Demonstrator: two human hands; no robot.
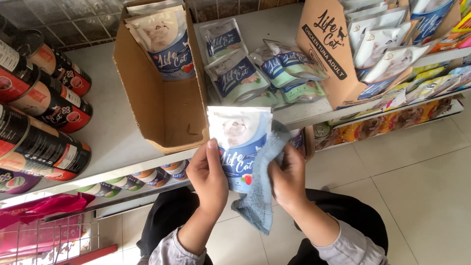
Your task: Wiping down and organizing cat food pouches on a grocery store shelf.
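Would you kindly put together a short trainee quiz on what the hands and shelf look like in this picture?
1. True or false: the left hand holds a pouch.
2. Which thing does the right hand press against the pouch? A) a sponge B) a blue cloth C) a brush
3. Fill in: the open cardboard box on the shelf has ___ pouch standing in it.

Key:
1. True; its fingers grip the pouch's left edge.
2. B.
3. One; more pouches lie loose to the box's right, and cans lie to its left.
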